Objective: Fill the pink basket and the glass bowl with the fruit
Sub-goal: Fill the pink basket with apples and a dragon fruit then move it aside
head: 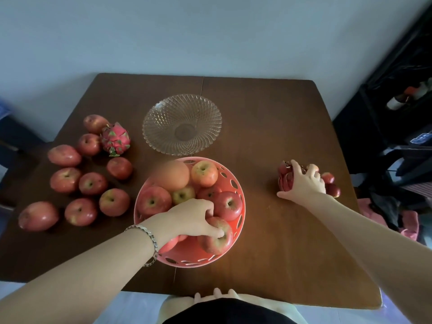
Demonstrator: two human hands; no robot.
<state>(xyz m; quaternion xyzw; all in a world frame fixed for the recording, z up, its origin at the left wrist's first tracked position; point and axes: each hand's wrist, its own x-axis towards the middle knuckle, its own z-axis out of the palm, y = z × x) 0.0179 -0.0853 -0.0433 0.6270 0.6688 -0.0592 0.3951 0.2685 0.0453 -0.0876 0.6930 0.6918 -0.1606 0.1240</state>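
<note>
1 apple (216,246), left hand (193,216); small fruits (328,177), right hand (304,184)

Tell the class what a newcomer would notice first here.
The pink basket at the table's front middle brims with fruit, and the left hand grips an apple in it. Behind it stands an empty glass bowl. A dragon fruit lies among loose apples on the left.

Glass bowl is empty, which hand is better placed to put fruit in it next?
Likely the right hand: it grips small red fruit; the left hand holds an apple inside the basket.
</note>
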